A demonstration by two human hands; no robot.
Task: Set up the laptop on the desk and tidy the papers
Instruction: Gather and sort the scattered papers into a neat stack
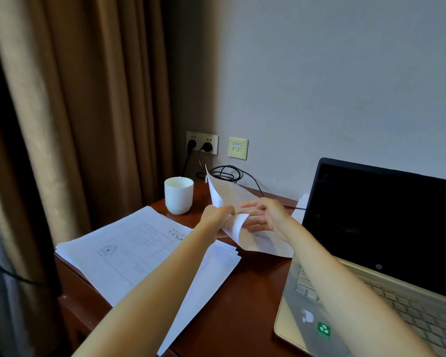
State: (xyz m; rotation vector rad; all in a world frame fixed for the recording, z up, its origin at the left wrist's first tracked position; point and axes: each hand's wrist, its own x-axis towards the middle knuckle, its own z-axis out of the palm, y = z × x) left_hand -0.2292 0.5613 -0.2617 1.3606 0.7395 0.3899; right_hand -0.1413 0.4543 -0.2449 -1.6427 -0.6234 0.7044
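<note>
Sheets (229,197) of white paper rise off the desk (245,292) between a person's two hands. Their long axis slants from a raised corner, pointing up and back toward the wall socket (202,142), down to the near-right edge beside the laptop (371,240). One lower corner curls over. The left hand (216,212), its bare arm stretched forward across the desk, pinches the sheets at their left edge with curled fingers. The right hand (265,215), somewhat blurred, reaches in from over the keyboard, its fingers fanned out straight against the paper's face.

The laptop stands open at the desk's right, its dark screen upright and facing the person. To the left, a stack of papers (129,253) lies flat and loosely fanned, its long side angled from the desk's near edge toward a white cup (178,195) standing upright just beyond it. A black cable (227,173) coils behind the raised sheets, below the socket, and brown curtains (75,112) hang at the left.
</note>
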